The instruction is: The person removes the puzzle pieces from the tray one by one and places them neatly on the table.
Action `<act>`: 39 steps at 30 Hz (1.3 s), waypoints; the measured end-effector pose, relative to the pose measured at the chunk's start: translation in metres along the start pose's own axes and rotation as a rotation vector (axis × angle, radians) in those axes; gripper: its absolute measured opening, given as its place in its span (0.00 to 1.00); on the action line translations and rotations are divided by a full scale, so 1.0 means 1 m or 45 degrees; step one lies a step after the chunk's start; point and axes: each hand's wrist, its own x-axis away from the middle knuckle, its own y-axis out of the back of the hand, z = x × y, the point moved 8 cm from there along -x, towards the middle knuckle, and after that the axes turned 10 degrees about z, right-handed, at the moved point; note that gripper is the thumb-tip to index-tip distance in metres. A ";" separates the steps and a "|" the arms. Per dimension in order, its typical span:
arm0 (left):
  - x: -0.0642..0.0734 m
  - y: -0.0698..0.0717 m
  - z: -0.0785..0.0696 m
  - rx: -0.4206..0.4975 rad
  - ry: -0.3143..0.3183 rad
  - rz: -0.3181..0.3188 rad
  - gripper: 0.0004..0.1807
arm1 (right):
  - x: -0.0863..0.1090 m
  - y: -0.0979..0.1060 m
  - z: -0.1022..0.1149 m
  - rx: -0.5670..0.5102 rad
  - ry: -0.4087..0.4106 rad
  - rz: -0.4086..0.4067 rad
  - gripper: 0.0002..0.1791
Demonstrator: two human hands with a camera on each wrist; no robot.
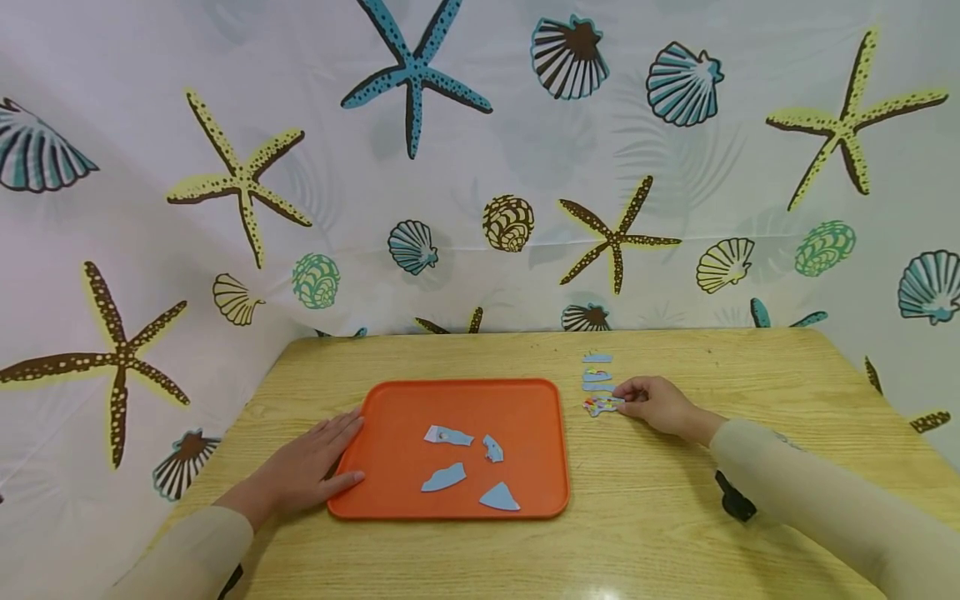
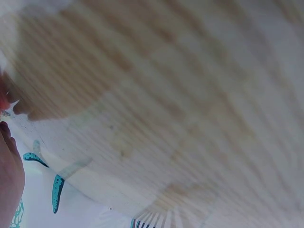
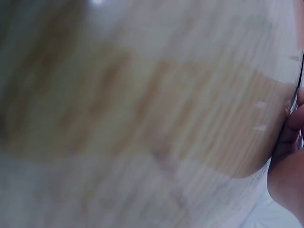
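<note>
Multicoloured piece point(image 1: 600, 406) lies right of the orange tray point(image 1: 390, 492) in the head view, pinched by the right hand point(image 1: 660, 406) while the left hand point(image 1: 311, 462) rests outspread on the tray's left rim; the left wrist shows tabletop point(image 2: 161, 90) reaching its edge by patterned cloth point(image 2: 85, 204), the right wrist, wood beside curled fingers point(image 3: 290, 130).

Seeing solid orange on tray point(image 1: 382, 492), lower centre. Mostly pale blue on tray pieces point(image 1: 444, 477), white at left end of upper-left piece point(image 1: 453, 436). Patchy yellow, red, blue on multicolour piece point(image 1: 597, 406), right of tray; mostly pale blue on strips point(image 1: 597, 358) above. Tan wood grain on table point(image 1: 645, 517). Cream on sleeves point(image 1: 817, 483), lower corners. White on cloth point(image 1: 465, 292), with dotted blue, yellow, brown starfish point(image 1: 415, 71), striped shells point(image 1: 684, 83).
</note>
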 end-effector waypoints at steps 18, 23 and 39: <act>0.001 0.003 -0.002 -0.018 -0.010 -0.029 0.47 | 0.004 0.005 0.006 -0.077 0.016 -0.017 0.13; 0.000 0.002 -0.001 -0.009 0.003 -0.009 0.48 | 0.009 0.005 0.015 -0.177 0.017 0.001 0.15; 0.001 0.001 0.000 -0.004 -0.009 -0.019 0.48 | 0.005 -0.020 0.036 -0.368 0.051 -0.003 0.17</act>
